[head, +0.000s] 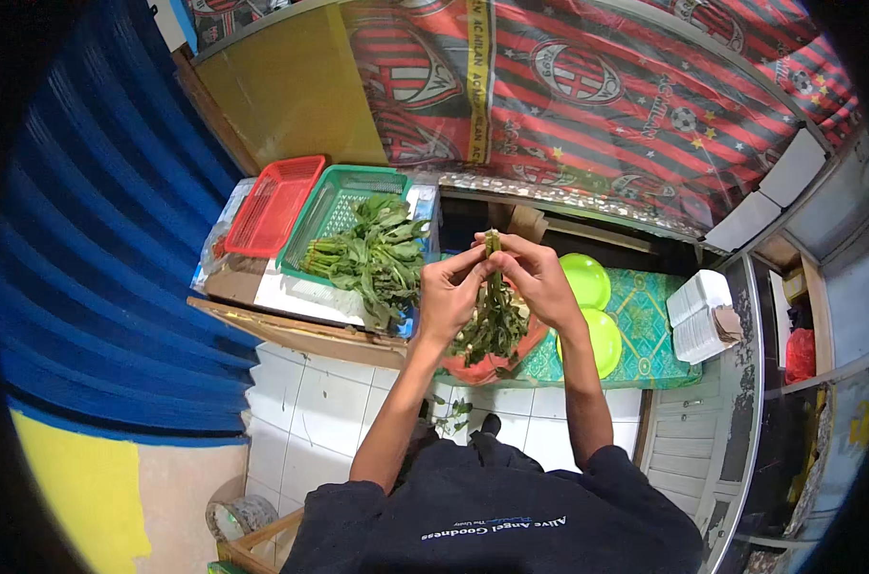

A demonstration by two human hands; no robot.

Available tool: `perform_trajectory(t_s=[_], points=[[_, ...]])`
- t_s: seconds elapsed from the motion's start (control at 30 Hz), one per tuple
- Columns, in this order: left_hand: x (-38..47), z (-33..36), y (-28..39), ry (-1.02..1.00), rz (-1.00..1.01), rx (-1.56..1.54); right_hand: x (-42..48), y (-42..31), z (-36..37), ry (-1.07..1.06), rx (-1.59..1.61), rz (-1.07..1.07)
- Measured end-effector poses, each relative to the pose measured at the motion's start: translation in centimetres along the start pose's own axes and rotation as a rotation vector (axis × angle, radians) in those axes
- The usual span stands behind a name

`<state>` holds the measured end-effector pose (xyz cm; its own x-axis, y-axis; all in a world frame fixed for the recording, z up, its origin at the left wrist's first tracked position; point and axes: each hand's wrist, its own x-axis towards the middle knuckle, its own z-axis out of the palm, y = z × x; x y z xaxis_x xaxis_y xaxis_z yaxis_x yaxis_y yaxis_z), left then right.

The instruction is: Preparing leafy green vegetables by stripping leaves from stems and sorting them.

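Note:
My left hand [449,294] and my right hand [537,281] meet in front of me, the fingers of both closed around the upright stems of a bunch of leafy greens [493,247]. The leaves hang down over a red plastic bag [481,371], which holds more leafy scraps. To the left, a larger bunch of leafy greens [384,251] lies partly in a green plastic basket [307,227], its leaves spilling over the near edge. How far the held leaves reach into the bag is hard to tell.
A red basket [271,208] sits at the left. Right of the bag, lime-green plates [598,343] rest on a patterned green cloth [646,323] beside stacked white foam boxes [700,316]. Loose leaves [454,415] lie on the tiled floor near my feet. A glass panel rises beyond the counter.

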<state>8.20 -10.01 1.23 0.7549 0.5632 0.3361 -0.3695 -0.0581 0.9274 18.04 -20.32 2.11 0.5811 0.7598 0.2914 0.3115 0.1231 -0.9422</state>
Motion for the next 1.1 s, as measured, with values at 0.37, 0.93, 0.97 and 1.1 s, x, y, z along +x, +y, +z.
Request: perform_trajectory(t_s=[0.37,0.93,0.97,1.1], points=[[-2.6,-3.3,3.4,0.021,0.28,0.624,0.2,-2.3,5.6,-0.05,0.226,-0.015],[-4.1,-19.8,7.6,0.003,0.109,0.585,5.7,-2.9,22.8,-0.157,0.508,0.074],[-4.4,-20.9,7.7,0.016,0.134,0.595,6.3,-3.0,24.0,-0.176,0.507,0.101],[-5.0,-26.3,6.6,0.126,0.131,0.574,7.7,-4.4,29.2,-0.24,0.426,0.104]])
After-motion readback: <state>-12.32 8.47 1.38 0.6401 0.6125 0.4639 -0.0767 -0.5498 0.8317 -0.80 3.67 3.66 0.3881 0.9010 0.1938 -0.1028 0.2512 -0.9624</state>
